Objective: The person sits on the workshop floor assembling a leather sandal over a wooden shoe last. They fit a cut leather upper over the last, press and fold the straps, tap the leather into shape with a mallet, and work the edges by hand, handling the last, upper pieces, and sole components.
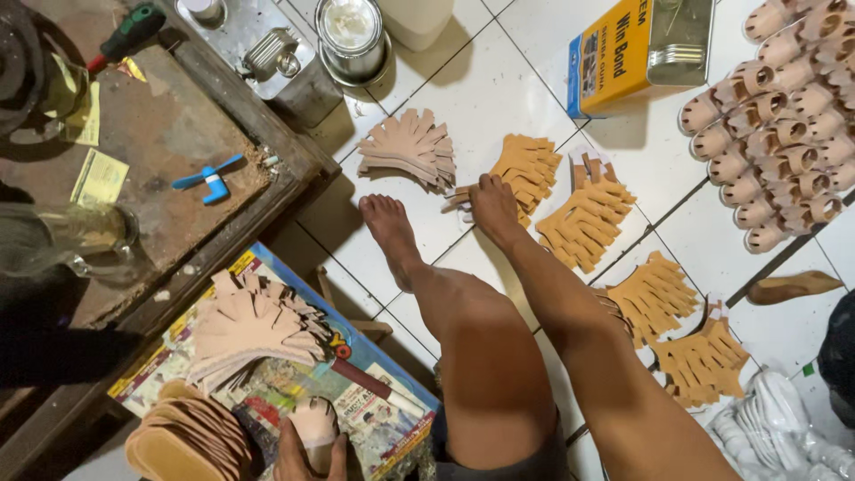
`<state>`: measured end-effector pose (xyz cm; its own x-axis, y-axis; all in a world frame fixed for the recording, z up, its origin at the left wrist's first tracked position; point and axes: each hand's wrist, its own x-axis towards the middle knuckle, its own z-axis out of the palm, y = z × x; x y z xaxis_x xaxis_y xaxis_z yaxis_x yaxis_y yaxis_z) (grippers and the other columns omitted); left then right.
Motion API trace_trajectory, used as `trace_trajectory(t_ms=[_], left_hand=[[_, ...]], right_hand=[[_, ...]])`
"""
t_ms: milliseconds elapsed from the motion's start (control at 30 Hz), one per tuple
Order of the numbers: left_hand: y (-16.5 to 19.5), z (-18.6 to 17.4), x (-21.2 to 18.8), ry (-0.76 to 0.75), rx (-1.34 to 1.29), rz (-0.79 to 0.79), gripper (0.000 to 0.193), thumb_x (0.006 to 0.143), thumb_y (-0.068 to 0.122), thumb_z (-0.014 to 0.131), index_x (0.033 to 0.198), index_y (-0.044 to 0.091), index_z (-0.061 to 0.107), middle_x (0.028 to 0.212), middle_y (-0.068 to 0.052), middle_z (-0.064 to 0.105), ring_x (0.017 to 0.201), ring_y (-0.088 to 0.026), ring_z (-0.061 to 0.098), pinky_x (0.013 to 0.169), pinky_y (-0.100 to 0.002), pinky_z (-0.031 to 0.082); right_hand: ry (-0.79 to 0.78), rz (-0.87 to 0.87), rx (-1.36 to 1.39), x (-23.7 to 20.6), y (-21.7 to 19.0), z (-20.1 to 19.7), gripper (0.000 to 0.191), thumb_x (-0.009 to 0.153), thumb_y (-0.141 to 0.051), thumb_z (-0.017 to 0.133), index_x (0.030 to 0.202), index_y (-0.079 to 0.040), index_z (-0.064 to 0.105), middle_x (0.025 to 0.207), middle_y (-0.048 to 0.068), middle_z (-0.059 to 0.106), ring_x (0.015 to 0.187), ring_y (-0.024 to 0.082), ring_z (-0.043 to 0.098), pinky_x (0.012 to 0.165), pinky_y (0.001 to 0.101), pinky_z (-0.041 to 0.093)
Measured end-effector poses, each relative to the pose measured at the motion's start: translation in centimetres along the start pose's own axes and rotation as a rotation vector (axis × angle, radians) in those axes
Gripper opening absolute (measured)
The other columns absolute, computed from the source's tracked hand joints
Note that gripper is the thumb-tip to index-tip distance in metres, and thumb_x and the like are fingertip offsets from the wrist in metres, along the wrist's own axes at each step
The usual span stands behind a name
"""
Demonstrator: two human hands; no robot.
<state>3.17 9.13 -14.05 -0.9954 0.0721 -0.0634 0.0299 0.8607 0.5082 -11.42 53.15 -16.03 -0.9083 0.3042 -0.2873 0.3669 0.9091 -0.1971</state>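
At the bottom edge, one hand is visible, fingers wrapped around a small pale leather piece held over the lap board. Which hand it is cannot be told, and no second hand shows. The piece sits upright in the grasp, just above the printed poster sheet covering that board. Touching the same sheet, a fanned stack of pinkish cut leather strips lies to the upper left, and a pile of tan insoles sits at the lower left. A brush with a dark red handle rests beside the fan. Both bare legs stretch out over white floor tiles; the feet lie near further fanned stacks, pale and orange-tan. A worn wooden workbench stands left. A yellow glue tin stands beyond the stacks.
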Motion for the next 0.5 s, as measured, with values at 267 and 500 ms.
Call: trace_trajectory(t_ms=[267, 500], left_hand=[[0.6, -0.2, -0.9, 0.066, 0.028, 0.041, 0.096, 0.059, 0.026, 0.089, 0.141, -0.006, 0.052, 0.133, -0.031, 0.062, 0.118, -0.047, 0.063, 0.105, -0.052, 0.048], [0.7, -1.9, -1.8, -0.021, -0.037, 0.071, 0.100, 0.067, 0.033, 0.085, 0.149, -0.006, 0.042, 0.146, -0.032, 0.049, 0.133, -0.047, 0.050, 0.110, -0.054, 0.041]], right_hand=[[0.850, 0.431, 0.856, -1.8, 5.4, -4.1, 0.018, 0.103, -0.018, 0.065, 0.101, 0.000, 0.069, 0.087, 0.007, 0.068, 0.074, 0.015, 0.059, 0.065, 0.0326, 0.050], [0.980, 0.370, 1.492, -7.5, 7.8, -8.8, 0.026, 0.108, -0.021, 0.063, 0.098, 0.003, 0.066, 0.083, 0.006, 0.066, 0.070, 0.012, 0.060, 0.059, 0.0271, 0.052]])
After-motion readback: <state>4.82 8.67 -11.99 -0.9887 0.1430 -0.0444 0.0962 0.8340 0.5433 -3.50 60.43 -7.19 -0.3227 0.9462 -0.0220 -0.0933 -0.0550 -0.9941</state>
